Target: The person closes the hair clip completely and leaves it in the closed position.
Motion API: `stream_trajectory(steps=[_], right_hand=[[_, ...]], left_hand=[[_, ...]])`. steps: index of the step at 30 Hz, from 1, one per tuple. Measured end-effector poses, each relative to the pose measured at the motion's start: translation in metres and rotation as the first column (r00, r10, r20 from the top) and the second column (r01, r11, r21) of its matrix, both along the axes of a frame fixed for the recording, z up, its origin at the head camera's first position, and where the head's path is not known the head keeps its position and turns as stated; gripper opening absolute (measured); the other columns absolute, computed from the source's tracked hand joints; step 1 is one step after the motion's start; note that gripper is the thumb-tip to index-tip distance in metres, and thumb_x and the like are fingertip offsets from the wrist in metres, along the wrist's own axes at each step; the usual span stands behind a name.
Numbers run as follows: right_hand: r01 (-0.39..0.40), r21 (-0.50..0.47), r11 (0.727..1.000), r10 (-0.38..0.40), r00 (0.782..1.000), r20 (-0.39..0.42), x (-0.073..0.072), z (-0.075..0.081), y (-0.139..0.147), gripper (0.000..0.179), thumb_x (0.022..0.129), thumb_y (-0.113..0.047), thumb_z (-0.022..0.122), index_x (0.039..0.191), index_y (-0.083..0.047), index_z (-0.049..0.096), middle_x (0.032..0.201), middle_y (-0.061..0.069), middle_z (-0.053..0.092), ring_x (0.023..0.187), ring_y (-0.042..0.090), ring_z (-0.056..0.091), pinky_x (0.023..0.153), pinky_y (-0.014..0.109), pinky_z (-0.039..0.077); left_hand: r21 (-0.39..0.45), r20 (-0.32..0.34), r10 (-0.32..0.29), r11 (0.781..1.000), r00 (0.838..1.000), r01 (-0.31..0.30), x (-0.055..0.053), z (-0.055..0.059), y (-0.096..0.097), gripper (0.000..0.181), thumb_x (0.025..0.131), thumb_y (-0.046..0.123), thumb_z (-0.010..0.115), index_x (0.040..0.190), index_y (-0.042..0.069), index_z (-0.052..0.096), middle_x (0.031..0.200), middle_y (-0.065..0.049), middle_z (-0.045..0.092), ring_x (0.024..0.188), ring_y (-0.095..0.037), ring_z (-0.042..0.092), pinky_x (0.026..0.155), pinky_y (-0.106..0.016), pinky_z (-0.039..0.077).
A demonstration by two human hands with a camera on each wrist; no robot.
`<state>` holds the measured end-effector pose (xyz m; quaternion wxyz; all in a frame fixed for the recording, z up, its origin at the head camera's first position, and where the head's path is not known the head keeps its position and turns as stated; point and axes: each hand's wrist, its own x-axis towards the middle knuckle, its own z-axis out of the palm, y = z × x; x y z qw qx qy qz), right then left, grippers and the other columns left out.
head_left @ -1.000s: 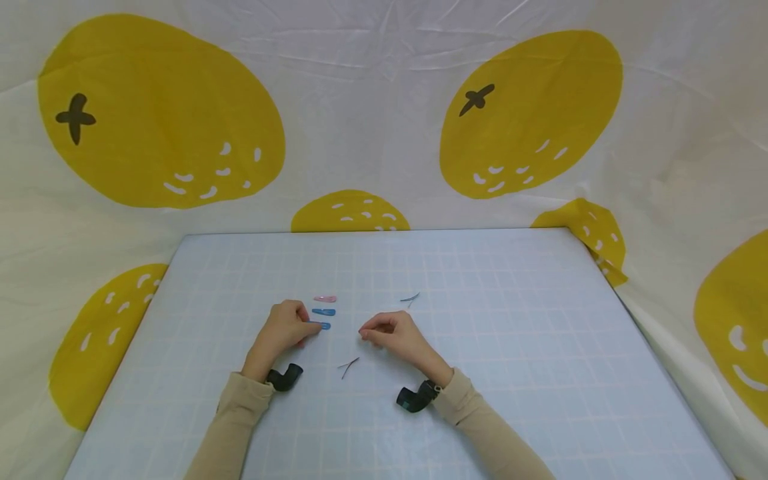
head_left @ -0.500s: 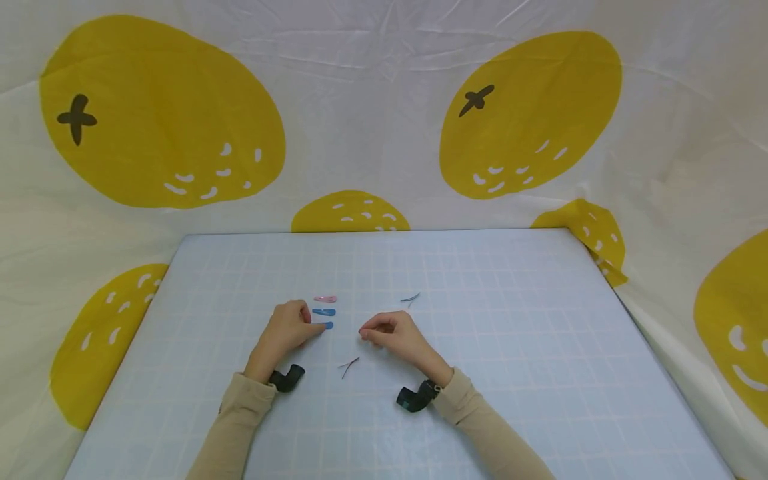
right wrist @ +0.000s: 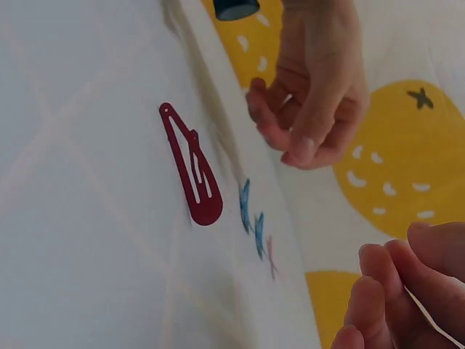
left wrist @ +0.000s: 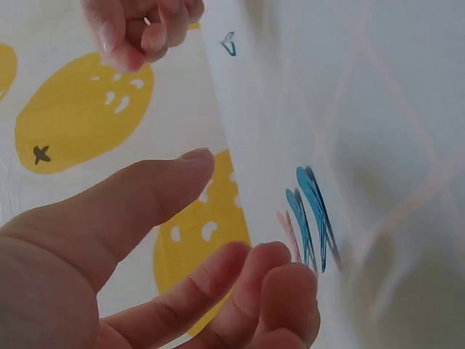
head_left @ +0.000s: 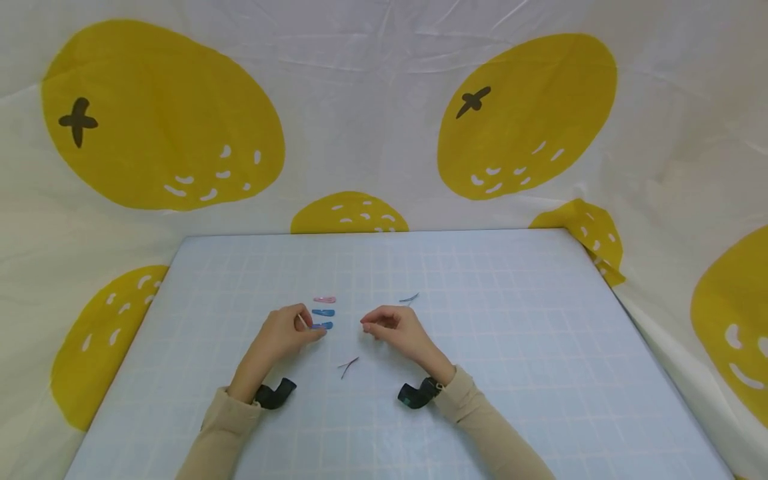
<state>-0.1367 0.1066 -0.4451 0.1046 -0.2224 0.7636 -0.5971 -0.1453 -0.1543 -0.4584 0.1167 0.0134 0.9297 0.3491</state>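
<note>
In the head view three snap hair clips lie in a column: a pink hair clip (head_left: pixel 325 300) farthest away, a blue hair clip (head_left: pixel 324 313) below it, and a nearer blue hair clip (head_left: pixel 327 325). My left hand (head_left: pixel 281 333) hovers beside the nearer blue one, thumb tip by its edge; the left wrist view shows thumb and fingers spread apart with nothing between. My right hand (head_left: pixel 401 332) hangs to the right of the column, fingers loosely bent and holding nothing. Between and below the hands sits a dark red hair clip (right wrist: pixel 206 209), its arms sprung apart.
Another blue hair clip (head_left: pixel 410 298), sprung apart, lies beyond my right hand. Everything rests on a pale blue gridded table (head_left: pixel 510 347). A white cloth with yellow fruit shapes (head_left: pixel 366 133) hangs behind the table's far edge.
My left thumb has let go of the nearer blue hair clip and drawn back slightly, uncovering more of it. The right hand has barely moved, its fingers a little higher.
</note>
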Motion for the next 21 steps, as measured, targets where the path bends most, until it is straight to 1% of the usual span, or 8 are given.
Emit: stream_trajectory(steps=[3, 5, 8, 10, 11, 13, 17, 21], right_hand=[[0.001, -0.007, 1.000, -0.001, 1.000, -0.012, 0.001, 0.004, 0.001, 0.018, 0.094, -0.003, 0.066, 0.106, 0.010, 0.069, 0.098, 0.019, 0.071, 0.079, 0.038, 0.064, 0.069, 0.027, 0.053], [-0.004, -0.003, 1.000, 0.004, 1.000, -0.016, 0.002, 0.007, 0.002, 0.017, 0.094, -0.003, 0.066, 0.106, 0.008, 0.070, 0.098, 0.018, 0.071, 0.077, 0.034, 0.064, 0.069, 0.026, 0.052], [-0.022, 0.021, 1.000, 0.023, 0.999, -0.037, 0.007, 0.011, 0.002, 0.016, 0.093, -0.003, 0.066, 0.105, 0.007, 0.070, 0.099, 0.016, 0.071, 0.078, 0.029, 0.062, 0.071, 0.027, 0.052], [-0.046, 0.039, 0.998, 0.048, 0.997, -0.053, 0.009, 0.010, 0.002, 0.015, 0.092, -0.001, 0.067, 0.105, 0.007, 0.070, 0.099, 0.017, 0.070, 0.080, 0.030, 0.062, 0.073, 0.030, 0.052], [-0.064, 0.049, 0.997, 0.067, 0.996, -0.058, 0.010, 0.007, 0.002, 0.015, 0.092, 0.000, 0.067, 0.105, 0.007, 0.069, 0.099, 0.018, 0.070, 0.081, 0.030, 0.061, 0.073, 0.031, 0.052], [-0.105, 0.068, 0.992, 0.109, 0.992, -0.066, 0.011, -0.004, 0.002, 0.018, 0.090, 0.002, 0.069, 0.107, 0.007, 0.068, 0.102, 0.021, 0.068, 0.082, 0.030, 0.061, 0.074, 0.032, 0.052], [-0.183, 0.128, 0.975, 0.191, 0.980, -0.054, 0.010, -0.031, 0.003, 0.028, 0.087, -0.001, 0.073, 0.114, 0.003, 0.067, 0.108, 0.020, 0.065, 0.085, 0.024, 0.061, 0.071, 0.030, 0.053], [-0.192, 0.172, 0.966, 0.204, 0.977, -0.057, 0.010, -0.045, 0.002, 0.033, 0.087, -0.008, 0.076, 0.118, -0.003, 0.067, 0.107, 0.013, 0.065, 0.084, 0.017, 0.061, 0.069, 0.024, 0.051]], left_hand=[[0.034, -0.013, -0.027, 0.999, 1.000, 0.028, 0.011, 0.001, 0.001, 0.032, 0.080, 0.032, 0.083, 0.090, 0.010, 0.062, 0.073, -0.003, 0.055, 0.068, -0.019, 0.050, 0.059, -0.031, 0.041], [0.068, -0.030, -0.058, 0.996, 0.998, 0.060, 0.018, 0.000, 0.002, 0.031, 0.079, 0.031, 0.084, 0.089, 0.010, 0.063, 0.075, -0.001, 0.057, 0.069, -0.018, 0.051, 0.060, -0.031, 0.043], [0.114, -0.050, -0.101, 0.988, 0.994, 0.106, 0.029, -0.003, 0.007, 0.030, 0.077, 0.026, 0.086, 0.087, 0.010, 0.063, 0.075, 0.002, 0.058, 0.068, -0.016, 0.052, 0.061, -0.030, 0.046], [0.134, -0.057, -0.118, 0.983, 0.991, 0.125, 0.036, -0.005, 0.011, 0.031, 0.075, 0.024, 0.087, 0.087, 0.010, 0.063, 0.075, 0.003, 0.058, 0.067, -0.015, 0.052, 0.060, -0.029, 0.046], [0.139, -0.056, -0.121, 0.982, 0.991, 0.128, 0.039, -0.006, 0.014, 0.032, 0.074, 0.024, 0.088, 0.088, 0.010, 0.062, 0.075, 0.003, 0.058, 0.066, -0.014, 0.052, 0.060, -0.028, 0.046], [0.142, -0.049, -0.120, 0.982, 0.992, 0.126, 0.045, -0.008, 0.020, 0.034, 0.073, 0.023, 0.089, 0.089, 0.010, 0.062, 0.075, 0.002, 0.058, 0.065, -0.014, 0.051, 0.059, -0.028, 0.044], [0.101, -0.033, -0.110, 0.988, 0.993, 0.113, 0.054, -0.013, 0.031, 0.040, 0.070, 0.026, 0.090, 0.096, 0.012, 0.062, 0.080, 0.001, 0.058, 0.066, -0.014, 0.049, 0.061, -0.029, 0.042], [0.037, -0.058, -0.093, 0.995, 0.994, 0.095, 0.059, -0.019, 0.037, 0.045, 0.070, 0.028, 0.090, 0.101, 0.014, 0.061, 0.083, 0.003, 0.055, 0.069, -0.014, 0.047, 0.062, -0.031, 0.040]])
